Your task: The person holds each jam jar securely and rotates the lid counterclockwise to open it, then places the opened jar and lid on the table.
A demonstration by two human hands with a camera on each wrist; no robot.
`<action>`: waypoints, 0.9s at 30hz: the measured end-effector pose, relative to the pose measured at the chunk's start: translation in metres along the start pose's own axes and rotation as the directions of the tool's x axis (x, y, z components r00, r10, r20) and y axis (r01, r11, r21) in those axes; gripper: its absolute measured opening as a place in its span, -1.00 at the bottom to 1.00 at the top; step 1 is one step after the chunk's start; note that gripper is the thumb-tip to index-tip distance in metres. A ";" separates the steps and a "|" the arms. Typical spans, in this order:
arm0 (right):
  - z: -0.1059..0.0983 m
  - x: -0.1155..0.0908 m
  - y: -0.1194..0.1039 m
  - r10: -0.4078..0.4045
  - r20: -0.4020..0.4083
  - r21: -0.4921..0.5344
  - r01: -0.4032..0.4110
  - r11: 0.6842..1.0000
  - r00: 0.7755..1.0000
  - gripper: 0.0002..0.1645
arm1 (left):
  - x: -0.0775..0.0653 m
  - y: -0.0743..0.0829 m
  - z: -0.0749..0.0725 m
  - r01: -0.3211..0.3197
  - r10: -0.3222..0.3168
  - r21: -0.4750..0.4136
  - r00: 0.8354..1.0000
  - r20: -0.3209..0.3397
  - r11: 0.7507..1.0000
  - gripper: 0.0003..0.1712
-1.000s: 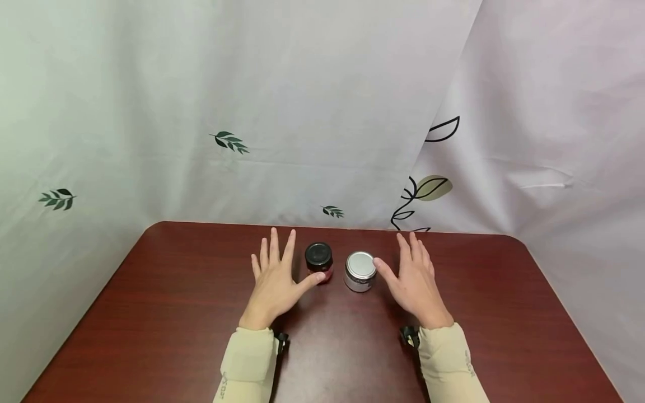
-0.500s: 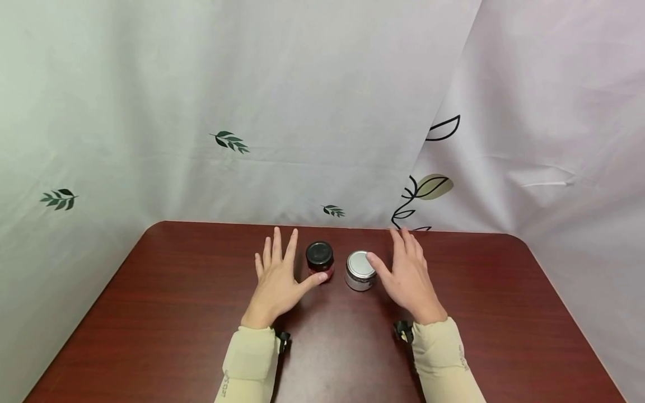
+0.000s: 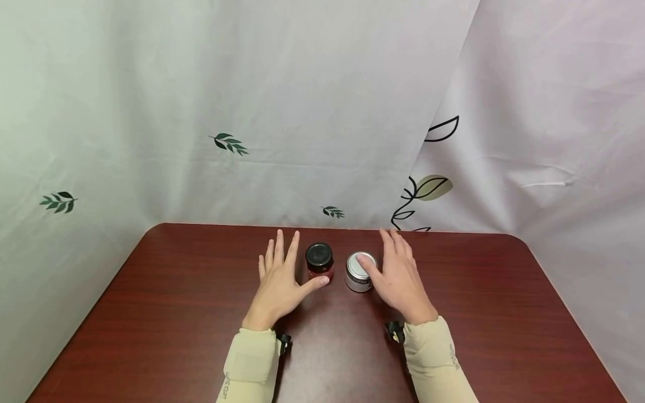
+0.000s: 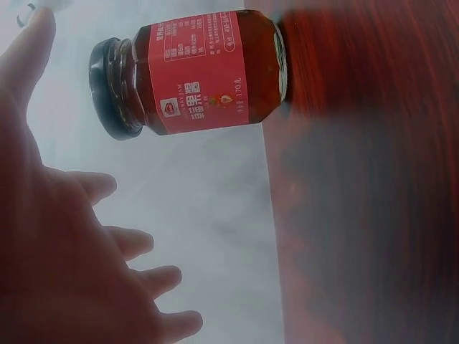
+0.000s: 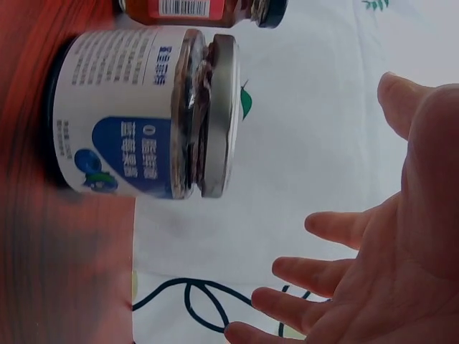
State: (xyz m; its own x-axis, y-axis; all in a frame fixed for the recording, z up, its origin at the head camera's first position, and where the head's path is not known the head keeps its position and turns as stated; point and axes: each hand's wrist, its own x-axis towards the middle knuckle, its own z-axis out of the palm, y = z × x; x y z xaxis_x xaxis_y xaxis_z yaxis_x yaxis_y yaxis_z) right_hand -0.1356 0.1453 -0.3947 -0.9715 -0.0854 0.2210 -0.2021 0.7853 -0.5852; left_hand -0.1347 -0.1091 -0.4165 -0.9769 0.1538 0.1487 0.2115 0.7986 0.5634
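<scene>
Two jam jars stand upright, side by side, on the dark red table. The left one is a strawberry jam jar (image 4: pixel 197 72) with a black lid and red label. To its right is a blueberry jam jar (image 5: pixel 122 115) with a silver lid and a white and blue label. My left hand (image 3: pixel 277 288) is spread beside the strawberry jar, its thumb passing in front of the jar. Over the blueberry jar's right side hovers my right hand (image 3: pixel 400 280), thumb above the lid. In both wrist views the hands are apart from the jars and hold nothing.
The table (image 3: pixel 176 302) has rounded far corners and meets a white curtain (image 3: pixel 312 112) printed with leaves along its back edge. A black wrist device (image 3: pixel 395 331) shows at the right cuff, another at the left.
My right hand has moved left, bringing its thumb further over the silver lid. My left hand has shifted very slightly right. Both jars stay in place.
</scene>
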 end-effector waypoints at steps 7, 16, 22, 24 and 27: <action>0.005 0.000 -0.007 -0.030 0.005 -0.001 0.030 1.000 1.000 -0.02 | 0.000 -0.002 0.002 -0.020 0.020 -0.009 1.000 -0.001 1.000 0.37; 0.015 0.001 -0.016 -0.072 0.005 0.028 0.072 0.997 0.997 0.00 | 0.000 -0.002 0.005 -0.013 0.014 -0.046 1.000 0.020 0.999 0.38; 0.020 0.003 -0.023 -0.086 0.011 0.046 0.086 0.995 0.996 -0.01 | 0.001 -0.003 0.007 -0.004 0.005 -0.067 1.000 0.024 0.998 0.36; 0.021 0.003 -0.025 -0.090 0.014 0.048 0.089 0.995 0.996 -0.01 | 0.002 -0.003 0.008 -0.002 0.004 -0.072 1.000 0.023 0.997 0.36; 0.022 0.004 -0.029 -0.100 0.013 0.054 0.099 0.994 0.995 -0.02 | 0.003 -0.005 0.010 -0.003 0.005 -0.081 1.000 0.024 0.997 0.35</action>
State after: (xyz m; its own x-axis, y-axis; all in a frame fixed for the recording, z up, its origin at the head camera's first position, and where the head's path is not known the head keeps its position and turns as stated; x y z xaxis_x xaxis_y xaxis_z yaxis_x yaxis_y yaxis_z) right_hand -0.1364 0.1086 -0.3944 -0.9479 -0.1718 0.2682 -0.3041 0.7384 -0.6019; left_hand -0.1387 -0.1070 -0.4266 -0.9762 0.1716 0.1324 0.2166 0.7485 0.6268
